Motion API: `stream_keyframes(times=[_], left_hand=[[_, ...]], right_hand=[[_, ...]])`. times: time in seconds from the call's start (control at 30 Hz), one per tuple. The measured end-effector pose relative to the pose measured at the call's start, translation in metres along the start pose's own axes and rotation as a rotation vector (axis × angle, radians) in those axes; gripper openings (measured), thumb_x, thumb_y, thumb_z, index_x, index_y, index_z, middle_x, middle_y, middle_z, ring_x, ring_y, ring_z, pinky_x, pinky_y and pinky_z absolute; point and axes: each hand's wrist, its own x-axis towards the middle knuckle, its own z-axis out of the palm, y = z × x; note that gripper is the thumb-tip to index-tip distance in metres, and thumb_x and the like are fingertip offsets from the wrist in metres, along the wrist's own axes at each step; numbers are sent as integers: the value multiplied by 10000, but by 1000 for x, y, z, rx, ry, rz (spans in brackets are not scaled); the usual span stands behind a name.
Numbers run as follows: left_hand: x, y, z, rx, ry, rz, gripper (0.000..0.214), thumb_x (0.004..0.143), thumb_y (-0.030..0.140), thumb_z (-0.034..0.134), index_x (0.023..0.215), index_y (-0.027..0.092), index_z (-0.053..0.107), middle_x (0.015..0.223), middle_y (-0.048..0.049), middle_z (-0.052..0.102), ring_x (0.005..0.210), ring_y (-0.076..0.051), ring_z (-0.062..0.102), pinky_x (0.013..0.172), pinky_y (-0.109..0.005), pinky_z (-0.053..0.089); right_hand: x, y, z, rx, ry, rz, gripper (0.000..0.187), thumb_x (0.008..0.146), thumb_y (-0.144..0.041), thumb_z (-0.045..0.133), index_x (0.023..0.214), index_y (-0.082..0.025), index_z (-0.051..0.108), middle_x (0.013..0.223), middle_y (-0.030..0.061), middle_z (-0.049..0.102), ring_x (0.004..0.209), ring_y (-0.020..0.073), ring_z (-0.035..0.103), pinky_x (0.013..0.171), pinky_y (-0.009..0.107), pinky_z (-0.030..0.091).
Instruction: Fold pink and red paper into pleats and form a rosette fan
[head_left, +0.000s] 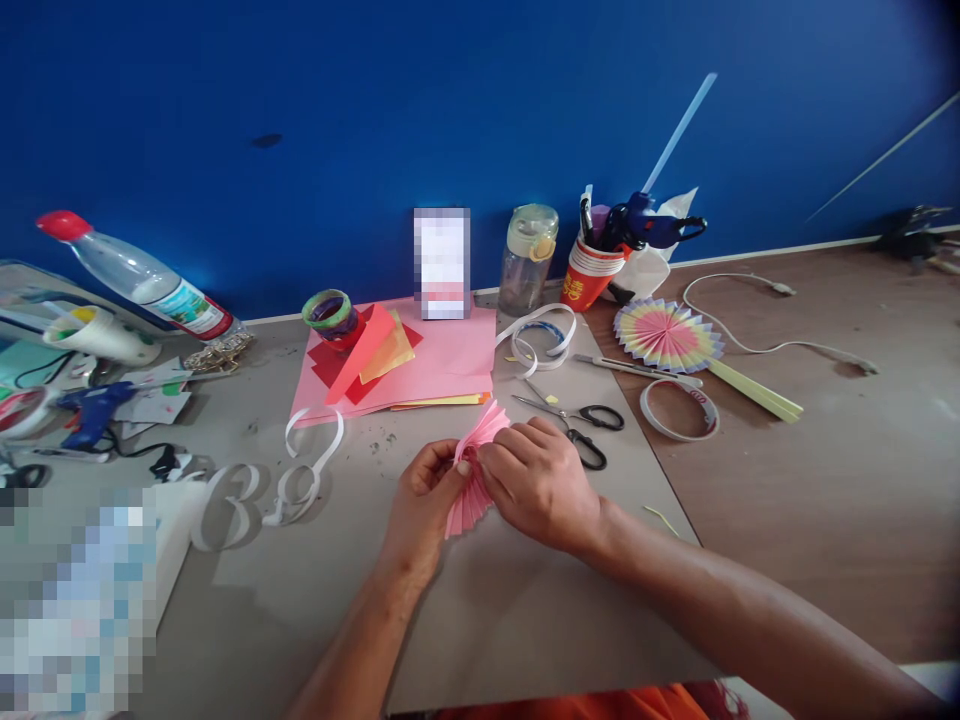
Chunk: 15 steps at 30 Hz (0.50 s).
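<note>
Pink pleated-paper fan [468, 508] between left hand [429, 490] and right hand [547, 482], both pinching it, seems light, crushable; best held centrally.

A clear tumbler [525, 278] stands before the blue wall [480, 100]. Left of the tumbler are an upright phone [442, 260], a small painted pot [330, 312] and, farthest off, a red-capped bottle [142, 277]; right of the tumbler lies a white cable [750, 351].
</note>
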Motion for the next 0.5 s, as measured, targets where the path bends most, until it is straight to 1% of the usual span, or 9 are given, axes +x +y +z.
stream_keyframes(times=[0.2,0.33,0.4,0.5], left_hand=[[-3,2,0,0,-30,-11,240,723,299,714,908,153,668,821,-17,658,761,-124,587,717,-236,465],[-3,4,-1,-28,-70,3,250,812,366,597,938,166,680,852,-37,687,787,-160,611,719,-264,471],[-1,4,-2,-63,-74,2,265,837,377,544,903,169,693,868,-46,696,795,-171,616,723,-277,473],[2,3,-4,-78,-46,-50,203,796,322,582,848,166,701,809,-38,697,753,-162,613,695,-269,471]], right_hand=[[-2,1,2,9,1,1,200,825,-134,490,631,-165,533,598,7,517,557,127,379,586,306,232],[-2,2,1,18,7,7,202,829,-130,481,637,-165,533,600,5,513,554,127,370,583,305,227],[-2,2,1,23,5,6,202,825,-126,480,632,-165,528,599,5,509,555,127,367,581,304,226],[-1,3,0,27,2,-1,215,823,-117,469,619,-168,513,595,6,501,554,128,359,577,304,222]])
